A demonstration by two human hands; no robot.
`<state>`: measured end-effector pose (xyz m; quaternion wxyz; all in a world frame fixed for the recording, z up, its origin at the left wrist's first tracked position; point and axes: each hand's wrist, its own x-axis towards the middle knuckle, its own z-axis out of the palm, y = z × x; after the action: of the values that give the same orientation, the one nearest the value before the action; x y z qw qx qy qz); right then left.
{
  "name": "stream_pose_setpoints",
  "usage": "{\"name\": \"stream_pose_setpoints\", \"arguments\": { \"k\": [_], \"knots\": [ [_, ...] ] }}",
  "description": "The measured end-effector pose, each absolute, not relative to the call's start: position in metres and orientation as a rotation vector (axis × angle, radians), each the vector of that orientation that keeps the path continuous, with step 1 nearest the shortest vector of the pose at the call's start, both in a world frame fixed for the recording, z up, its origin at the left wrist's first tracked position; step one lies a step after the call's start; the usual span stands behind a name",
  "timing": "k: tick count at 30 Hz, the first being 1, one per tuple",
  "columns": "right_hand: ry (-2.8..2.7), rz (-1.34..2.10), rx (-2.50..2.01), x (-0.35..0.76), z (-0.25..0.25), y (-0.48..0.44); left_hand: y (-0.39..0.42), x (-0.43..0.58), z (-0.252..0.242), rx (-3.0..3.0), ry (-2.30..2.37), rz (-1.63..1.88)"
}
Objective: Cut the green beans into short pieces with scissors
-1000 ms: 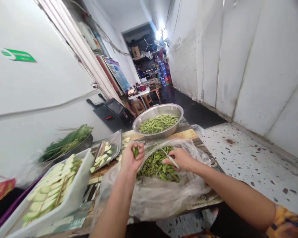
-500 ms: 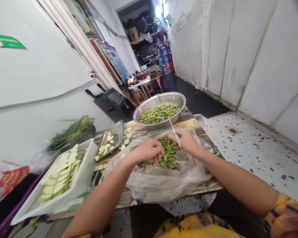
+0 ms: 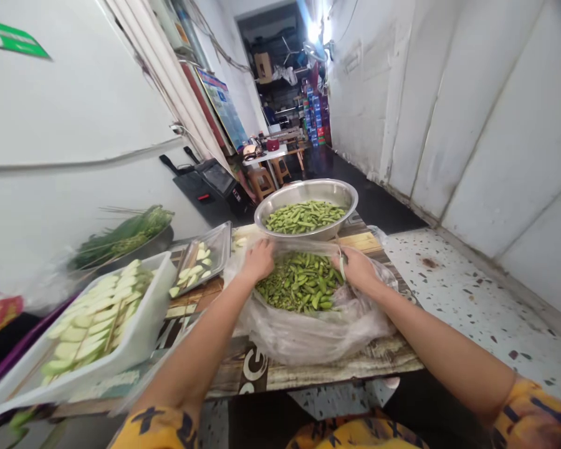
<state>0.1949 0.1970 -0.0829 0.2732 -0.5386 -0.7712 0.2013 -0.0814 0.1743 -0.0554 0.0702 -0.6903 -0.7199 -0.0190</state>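
A clear plastic bag (image 3: 303,340) lies spread open on the table, with green soybean pods (image 3: 303,280) and small trimmed bits inside. My left hand (image 3: 260,257) is closed on the bag's far left edge. At the bag's right side, my right hand (image 3: 359,269) is closed around what looks like a pair of scissors (image 3: 343,265) with a pale handle, seen edge-on; the fingers also touch the bag's edge. Just beyond the bag stands a steel basin (image 3: 350,198) holding many more green pods (image 3: 303,216).
On the left are a white plastic tray (image 3: 166,293) of skewered pale green slices, a metal tray (image 3: 227,240) of cut slices, and a bowl (image 3: 166,240) of leafy greens. The patterned table (image 3: 280,377) supports the bag. A black appliance (image 3: 210,187) stands behind.
My left hand has moved from above the pods to the bag's far left edge. More of the pods and bits now show. My right hand has shifted slightly, still with the scissors.
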Motion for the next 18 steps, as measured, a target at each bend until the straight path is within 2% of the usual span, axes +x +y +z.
{"name": "stream_pose_setpoints", "arguments": {
  "k": [6, 13, 18],
  "knots": [
    [-2.165, 0.485, -1.492, 0.195, -0.085, 0.197, 0.19, -0.095, -0.078, -2.263, -2.284, -0.101],
    [-2.214, 0.32, -1.424, 0.192, -0.09, 0.202, 0.167, -0.06, -0.058, -1.934, -2.146, -0.257],
    [-2.142, 0.308, -1.484, 0.193, -0.091, 0.207, 0.156, -0.029, -0.058, -2.342, -1.962, -0.545]
  ]
}}
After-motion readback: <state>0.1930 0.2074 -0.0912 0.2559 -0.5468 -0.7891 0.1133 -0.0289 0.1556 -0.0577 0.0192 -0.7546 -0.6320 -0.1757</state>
